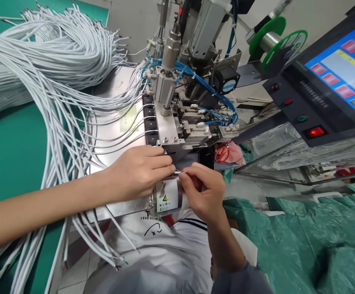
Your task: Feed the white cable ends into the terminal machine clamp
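Observation:
My left hand point(148, 169) is closed at the front edge of the machine point(168, 126), its fingertips around the end of a white cable. Close by, my right hand point(203, 185) pinches the thin end of that cable point(179, 172) between thumb and forefinger. The two hands almost meet above a white warning label point(167, 197). Several white cables point(134, 122) run from the left into the black slots point(150, 122) of the machine. My fingers hide most of the cable end.
A large bundle of white cables point(70, 53) lies on the green table point(12, 151) at left. To the right are a control panel with a lit screen point(342, 65), a green spool point(272, 41), red-handled scissors point(222, 154) and green plastic sheeting point(302, 237).

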`<state>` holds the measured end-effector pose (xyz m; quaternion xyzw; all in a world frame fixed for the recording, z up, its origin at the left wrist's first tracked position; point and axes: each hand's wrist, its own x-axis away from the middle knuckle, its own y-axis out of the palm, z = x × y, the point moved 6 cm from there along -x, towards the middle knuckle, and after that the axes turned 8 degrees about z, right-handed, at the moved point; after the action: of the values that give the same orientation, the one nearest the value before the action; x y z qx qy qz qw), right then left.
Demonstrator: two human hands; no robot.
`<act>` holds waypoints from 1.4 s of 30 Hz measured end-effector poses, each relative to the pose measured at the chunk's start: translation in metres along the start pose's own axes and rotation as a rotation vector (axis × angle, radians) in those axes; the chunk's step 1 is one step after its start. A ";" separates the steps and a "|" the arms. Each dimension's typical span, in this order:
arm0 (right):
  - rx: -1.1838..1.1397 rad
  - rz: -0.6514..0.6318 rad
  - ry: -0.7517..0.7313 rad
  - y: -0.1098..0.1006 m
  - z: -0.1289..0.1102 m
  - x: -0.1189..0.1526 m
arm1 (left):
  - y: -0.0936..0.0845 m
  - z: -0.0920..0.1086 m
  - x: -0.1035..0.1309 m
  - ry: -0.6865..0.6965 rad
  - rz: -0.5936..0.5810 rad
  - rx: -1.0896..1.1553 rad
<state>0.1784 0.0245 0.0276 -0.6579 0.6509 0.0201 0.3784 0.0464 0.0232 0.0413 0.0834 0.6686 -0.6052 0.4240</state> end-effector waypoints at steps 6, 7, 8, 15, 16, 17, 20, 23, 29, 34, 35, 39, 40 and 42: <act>-0.113 0.164 0.074 0.005 0.007 0.005 | 0.007 -0.001 0.005 -0.200 0.038 0.159; -0.139 0.198 0.090 0.007 0.010 0.007 | 0.010 -0.001 0.007 -0.239 0.027 0.199; -0.159 0.217 0.111 0.009 0.013 0.010 | 0.013 -0.001 0.008 -0.264 0.002 0.225; -0.313 0.008 0.496 0.033 0.074 0.019 | 0.038 -0.015 0.023 -0.307 -0.389 -0.041; -0.358 -0.025 0.551 0.038 0.082 0.021 | 0.041 -0.017 0.024 -0.311 -0.423 -0.063; -0.404 -0.054 0.596 0.043 0.087 0.022 | 0.042 -0.019 0.026 -0.315 -0.449 -0.072; -0.494 -0.081 0.651 0.053 0.093 0.024 | 0.045 -0.021 0.028 -0.313 -0.477 -0.072; -0.542 -0.079 0.664 0.056 0.093 0.025 | 0.047 -0.021 0.031 -0.316 -0.495 -0.054; -0.542 -0.096 0.687 0.057 0.093 0.023 | 0.048 -0.022 0.035 -0.309 -0.479 -0.076; -0.511 -0.114 0.686 0.056 0.093 0.022 | 0.048 -0.021 0.034 -0.264 -0.503 -0.140; -0.502 -0.117 0.685 0.056 0.093 0.022 | 0.048 -0.020 0.034 -0.252 -0.515 -0.155; -0.494 -0.114 0.670 0.056 0.093 0.021 | 0.050 -0.017 0.032 -0.182 -0.577 -0.203; -0.493 -0.114 0.665 0.056 0.094 0.021 | 0.051 -0.017 0.031 -0.168 -0.586 -0.220; -0.495 -0.113 0.657 0.057 0.094 0.021 | 0.051 -0.016 0.031 -0.147 -0.589 -0.249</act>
<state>0.1756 0.0634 -0.0772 -0.7351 0.6755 -0.0557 -0.0188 0.0511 0.0380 -0.0182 -0.2098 0.7005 -0.6198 0.2848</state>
